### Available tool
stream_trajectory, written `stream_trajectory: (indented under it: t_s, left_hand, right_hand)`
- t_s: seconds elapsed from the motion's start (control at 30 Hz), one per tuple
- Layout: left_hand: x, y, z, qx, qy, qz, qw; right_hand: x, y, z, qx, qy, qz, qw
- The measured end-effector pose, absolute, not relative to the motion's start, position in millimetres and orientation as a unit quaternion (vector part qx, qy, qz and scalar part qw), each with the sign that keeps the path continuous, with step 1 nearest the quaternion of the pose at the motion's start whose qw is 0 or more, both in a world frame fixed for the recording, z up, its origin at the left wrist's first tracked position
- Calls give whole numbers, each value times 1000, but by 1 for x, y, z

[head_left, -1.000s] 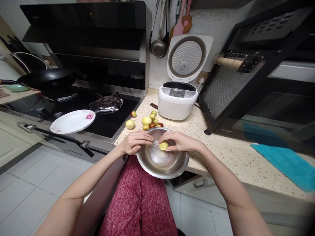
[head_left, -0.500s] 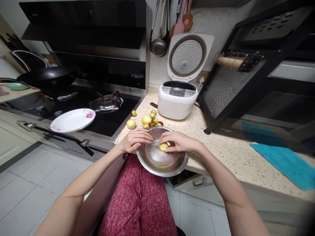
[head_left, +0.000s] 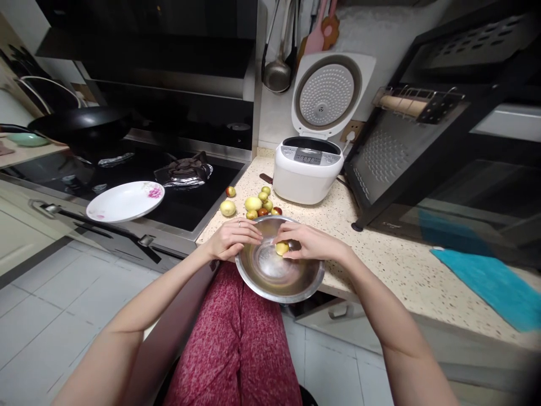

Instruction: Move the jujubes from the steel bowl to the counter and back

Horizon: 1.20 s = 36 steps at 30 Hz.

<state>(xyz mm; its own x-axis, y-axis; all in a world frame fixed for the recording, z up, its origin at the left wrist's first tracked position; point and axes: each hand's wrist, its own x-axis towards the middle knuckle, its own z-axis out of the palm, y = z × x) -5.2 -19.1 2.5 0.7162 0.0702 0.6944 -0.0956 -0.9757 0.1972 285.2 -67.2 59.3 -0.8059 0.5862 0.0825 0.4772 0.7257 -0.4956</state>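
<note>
A steel bowl (head_left: 291, 287) sits at the front edge of the speckled counter, hanging partly over it. My right hand (head_left: 310, 243) reaches over the bowl and pinches a small yellow-green fruit (head_left: 281, 248) between its fingers. My left hand (head_left: 234, 238) curls over the bowl's left rim, fingers bent towards the fruit, a ring on one finger. Just behind the bowl lies a loose heap of fruits (head_left: 257, 204), yellow-green and reddish, with one (head_left: 227, 208) a little apart to the left.
A white rice cooker (head_left: 306, 175) with its lid up stands behind the fruits. Left is a black hob with a white flowered plate (head_left: 122, 202) and a wok (head_left: 80, 125). A black rack (head_left: 422, 141) fills the right, a teal cloth (head_left: 494, 285) lies on the counter.
The hands and the fruit have stayed over the bowl, shifting only slightly. My head has tipped a little, so the whole scene has slid up in view.
</note>
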Motion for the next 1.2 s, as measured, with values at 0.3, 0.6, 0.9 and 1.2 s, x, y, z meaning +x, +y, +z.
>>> stream_trajectory:
  t_s: [0.3, 0.6, 0.9, 1.2]
  left_hand:
    - [-5, -19, 1, 918, -4, 380, 117]
    - [-6, -19, 3, 923, -3, 371, 98]
    - [-5, -19, 1, 916, -20, 390, 95]
    - [-4, -20, 2, 915, -21, 393, 92]
  right_hand:
    - [285, -66, 59, -276, -916, 257, 136]
    - [291, -50, 55, -341, -842, 194, 370]
    - [308, -10, 22, -378, -838, 83, 385]
    - [295, 8, -2, -358, -877, 90, 309]
